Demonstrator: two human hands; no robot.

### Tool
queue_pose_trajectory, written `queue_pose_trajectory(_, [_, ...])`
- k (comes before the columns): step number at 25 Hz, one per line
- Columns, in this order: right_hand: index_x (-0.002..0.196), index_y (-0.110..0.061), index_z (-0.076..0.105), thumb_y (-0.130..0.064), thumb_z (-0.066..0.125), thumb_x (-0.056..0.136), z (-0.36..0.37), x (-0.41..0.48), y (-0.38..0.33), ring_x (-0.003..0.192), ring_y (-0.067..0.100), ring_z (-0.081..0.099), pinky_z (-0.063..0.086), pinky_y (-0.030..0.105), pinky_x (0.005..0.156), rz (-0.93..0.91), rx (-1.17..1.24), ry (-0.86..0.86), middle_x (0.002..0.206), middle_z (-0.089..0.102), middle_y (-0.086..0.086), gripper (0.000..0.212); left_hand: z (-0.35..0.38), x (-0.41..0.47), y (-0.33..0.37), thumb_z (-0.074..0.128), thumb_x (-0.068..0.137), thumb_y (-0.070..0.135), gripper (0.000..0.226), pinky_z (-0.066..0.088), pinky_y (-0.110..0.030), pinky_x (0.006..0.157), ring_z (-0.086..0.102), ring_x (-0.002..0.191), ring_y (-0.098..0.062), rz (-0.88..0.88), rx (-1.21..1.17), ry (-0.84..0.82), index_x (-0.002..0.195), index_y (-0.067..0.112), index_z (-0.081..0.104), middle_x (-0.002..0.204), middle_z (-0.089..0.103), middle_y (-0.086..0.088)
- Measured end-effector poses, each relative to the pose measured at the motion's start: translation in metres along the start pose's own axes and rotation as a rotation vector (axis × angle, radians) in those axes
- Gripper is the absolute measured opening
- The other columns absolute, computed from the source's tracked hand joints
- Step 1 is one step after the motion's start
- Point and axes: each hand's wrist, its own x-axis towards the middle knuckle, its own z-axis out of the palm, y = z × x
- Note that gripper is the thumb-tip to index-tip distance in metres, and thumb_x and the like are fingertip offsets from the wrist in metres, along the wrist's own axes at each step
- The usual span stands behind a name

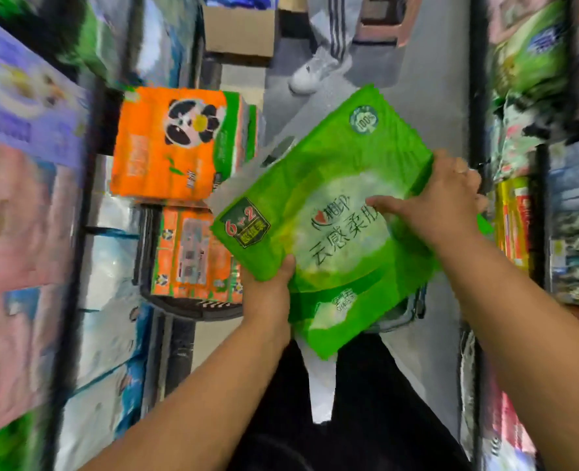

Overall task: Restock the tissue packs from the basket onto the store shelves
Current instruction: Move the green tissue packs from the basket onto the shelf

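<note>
The left forearm [193, 402] and right forearm [519, 317] are bare along all that shows, from the near edge to the wrists. The left hand [267, 294] and right hand [447, 205] are bare too. A small pale glint sits on one finger at the far side of the right hand, too blurred to call a ring. Between the arms, near centre, is plain matte black clothing [376, 419]; which garment cannot be told.

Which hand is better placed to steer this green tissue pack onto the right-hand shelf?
Probably the right hand: it grips the green tissue pack at the edge nearest the right-hand shelf, while the left hand holds the near corner, farther away.
</note>
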Motion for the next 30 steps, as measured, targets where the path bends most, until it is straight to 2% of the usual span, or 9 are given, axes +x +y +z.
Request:
queue_pose_trajectory(4, [0.133, -0.017, 0.043, -0.070, 0.078, 0.051, -0.029, -0.038, -0.058, 0.124, 0.039, 0.039, 0.037, 0.055, 0.097, -0.093, 0.119, -0.006, 0.132, 0.048, 0.017, 0.103, -0.062, -0.035, 0.061, 0.073, 0.083, 0.016, 0.043, 0.053, -0.026, 0.076, 0.062, 0.085, -0.001, 0.212, 0.051, 0.037, 0.118, 0.027, 0.051, 0.098, 0.065, 0.014])
queue_pose_trajectory(8, [0.132, -0.015, 0.044, -0.065, 0.080, 0.053, -0.040, -0.075, -0.106, 0.126, 0.039, 0.038, 0.037, 0.055, 0.099, -0.281, 0.212, -0.079, 0.133, 0.046, 0.016, 0.100, -0.127, -0.077, 0.094, 0.076, 0.080, 0.021, 0.043, 0.051, -0.020, 0.069, 0.065, 0.087, -0.003, 0.347, -0.038, 0.157, 0.118, 0.026, 0.056, 0.101, 0.068, 0.011])
queue_pose_trajectory(12, [0.134, -0.010, 0.043, -0.059, 0.082, 0.054, -0.044, -0.110, -0.139, 0.124, 0.038, 0.041, 0.037, 0.050, 0.098, -0.501, 0.306, -0.163, 0.130, 0.048, 0.018, 0.101, -0.181, -0.121, 0.094, 0.077, 0.078, 0.030, 0.050, 0.050, -0.027, 0.077, 0.066, 0.095, -0.009, 0.458, -0.080, 0.325, 0.124, 0.027, 0.056, 0.105, 0.069, 0.012])
queue_pose_trajectory(14, [0.134, -0.008, 0.043, -0.059, 0.082, 0.055, -0.047, -0.132, -0.157, 0.124, 0.038, 0.041, 0.036, 0.048, 0.098, -0.620, 0.332, -0.183, 0.130, 0.048, 0.018, 0.102, -0.207, -0.145, 0.087, 0.077, 0.078, 0.033, 0.045, 0.051, -0.032, 0.083, 0.065, 0.097, -0.011, 0.497, -0.132, 0.413, 0.119, 0.033, 0.058, 0.106, 0.069, 0.013])
queue_pose_trajectory(17, [0.139, -0.009, 0.040, -0.056, 0.083, 0.057, -0.054, -0.170, -0.186, 0.127, 0.038, 0.038, 0.036, 0.049, 0.102, -0.752, 0.381, -0.241, 0.136, 0.046, 0.017, 0.103, -0.245, -0.185, 0.076, 0.077, 0.079, 0.028, 0.035, 0.051, -0.032, 0.080, 0.067, 0.096, -0.010, 0.564, -0.199, 0.535, 0.109, 0.036, 0.061, 0.102, 0.071, 0.013])
queue_pose_trajectory(21, [0.134, -0.014, 0.045, -0.070, 0.077, 0.049, -0.066, -0.229, -0.217, 0.121, 0.037, 0.045, 0.042, 0.056, 0.097, -0.929, 0.489, -0.300, 0.130, 0.051, 0.012, 0.107, -0.294, -0.247, 0.065, 0.077, 0.077, 0.038, 0.050, 0.050, -0.032, 0.082, 0.064, 0.095, -0.008, 0.592, -0.261, 0.719, 0.123, 0.034, 0.057, 0.105, 0.068, 0.015])
queue_pose_trajectory(24, [0.130, -0.009, 0.047, -0.057, 0.084, 0.054, -0.082, -0.286, -0.242, 0.119, 0.035, 0.046, 0.041, 0.055, 0.096, -1.051, 0.542, -0.338, 0.125, 0.052, 0.014, 0.097, -0.337, -0.300, 0.060, 0.077, 0.076, 0.038, 0.052, 0.047, -0.028, 0.079, 0.061, 0.092, -0.002, 0.675, -0.302, 0.850, 0.123, 0.033, 0.054, 0.100, 0.065, 0.021])
queue_pose_trajectory(28, [0.134, -0.006, 0.044, -0.042, 0.088, 0.060, -0.105, -0.374, -0.272, 0.123, 0.033, 0.042, 0.036, 0.048, 0.103, -1.198, 0.610, -0.378, 0.128, 0.049, 0.016, 0.093, -0.405, -0.368, 0.049, 0.080, 0.072, 0.043, 0.074, 0.049, -0.033, 0.082, 0.061, 0.098, -0.014, 0.726, -0.351, 1.026, 0.132, 0.020, 0.042, 0.108, 0.062, 0.008])
queue_pose_trajectory(30, [0.134, -0.006, 0.042, -0.039, 0.088, 0.061, -0.111, -0.414, -0.286, 0.123, 0.032, 0.041, 0.037, 0.043, 0.101, -1.252, 0.646, -0.411, 0.130, 0.047, 0.015, 0.092, -0.438, -0.400, 0.041, 0.081, 0.071, 0.043, 0.070, 0.050, -0.032, 0.076, 0.063, 0.094, -0.013, 0.753, -0.346, 1.082, 0.126, 0.018, 0.046, 0.105, 0.064, 0.006])
